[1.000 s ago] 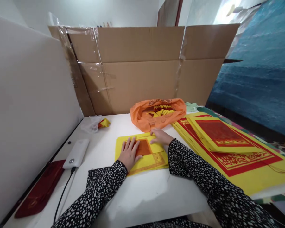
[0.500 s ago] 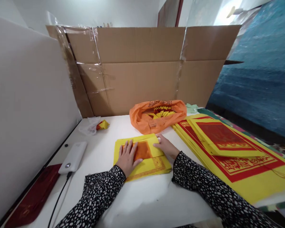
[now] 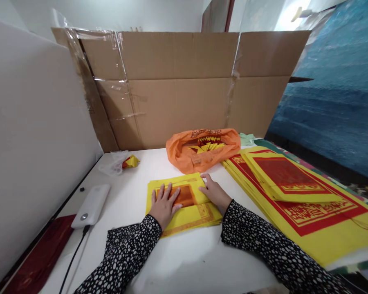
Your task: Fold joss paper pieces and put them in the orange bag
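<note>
A stack of yellow paper sheets (image 3: 184,222) printed with an orange-red panel lies on the white table in front of me. My left hand (image 3: 164,206) rests flat on the top sheet, fingers spread over the printed panel. At the stack's upper right edge my right hand (image 3: 215,192) is curled, its thumb on the paper. Between its thumb and forefinger a small white object (image 3: 204,180) shows; its kind is unclear, and the other fingers are mostly hidden. A crease or paper edge runs across the top sheet between my hands.
Behind the stack sits an orange bag (image 3: 199,161) holding folded yellow and red paper. Larger yellow and red printed sheets (image 3: 319,241) lie at right. A white power bank (image 3: 93,204) with a cable, a clear plastic bag (image 3: 112,163) and a dark red pouch (image 3: 43,255) are at left. Cardboard (image 3: 180,98) stands behind.
The view has shifted slightly. My left hand stays flat on the stack, its fingers a little lower on the panel. My right hand remains at the right edge, with hardly any movement.
</note>
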Action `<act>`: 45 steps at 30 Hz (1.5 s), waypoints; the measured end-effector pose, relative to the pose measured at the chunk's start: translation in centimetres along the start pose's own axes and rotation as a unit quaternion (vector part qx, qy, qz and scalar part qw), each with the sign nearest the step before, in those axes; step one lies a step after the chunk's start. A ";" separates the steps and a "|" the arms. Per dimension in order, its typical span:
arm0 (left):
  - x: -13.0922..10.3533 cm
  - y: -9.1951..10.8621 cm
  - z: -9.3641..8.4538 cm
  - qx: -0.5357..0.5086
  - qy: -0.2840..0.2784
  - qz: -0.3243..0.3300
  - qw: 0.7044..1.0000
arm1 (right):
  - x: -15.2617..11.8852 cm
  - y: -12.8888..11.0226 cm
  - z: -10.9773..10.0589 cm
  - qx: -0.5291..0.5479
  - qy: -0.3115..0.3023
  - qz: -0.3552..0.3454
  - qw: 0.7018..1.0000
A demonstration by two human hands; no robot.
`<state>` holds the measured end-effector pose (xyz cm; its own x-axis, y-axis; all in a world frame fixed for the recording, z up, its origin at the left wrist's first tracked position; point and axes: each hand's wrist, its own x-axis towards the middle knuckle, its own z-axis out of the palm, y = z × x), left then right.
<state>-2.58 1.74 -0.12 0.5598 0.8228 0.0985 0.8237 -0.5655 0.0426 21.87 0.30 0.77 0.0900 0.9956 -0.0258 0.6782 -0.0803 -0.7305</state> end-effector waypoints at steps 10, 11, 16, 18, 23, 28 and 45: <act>-0.1 0.2 -0.7 -0.015 -0.010 0.003 1.000 | -1.2 -1.4 -0.1 -0.148 0.060 -0.040 0.986; -0.2 0.3 -0.7 -0.009 -0.009 0.006 1.000 | -1.8 -1.9 0.1 -0.190 0.082 -0.085 0.975; -0.3 0.5 -0.4 0.010 -0.002 0.021 1.000 | -5.1 -3.2 2.5 -0.267 -0.004 -0.338 0.903; -0.3 0.3 -0.4 0.015 -0.001 0.027 1.000 | -6.4 -2.8 3.4 -0.265 -0.033 -0.332 0.905; -0.9 -1.1 -0.5 0.002 -0.029 0.107 0.994 | -9.0 -0.7 3.5 -0.281 -0.025 -0.253 0.925; -2.9 -3.2 -0.2 0.002 0.013 0.185 0.983 | -10.6 0.5 2.1 -0.308 -0.015 -0.200 0.930; -3.4 -9.0 0.8 -0.084 0.010 0.261 0.962 | -11.2 -1.7 3.0 -0.288 -0.030 -0.179 0.940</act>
<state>-11.84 4.10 -1.63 0.8894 0.4248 0.1691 0.4043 -0.9034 0.1427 17.47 -10.53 0.24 -0.2497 0.9631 0.1002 0.9409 0.2657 -0.2101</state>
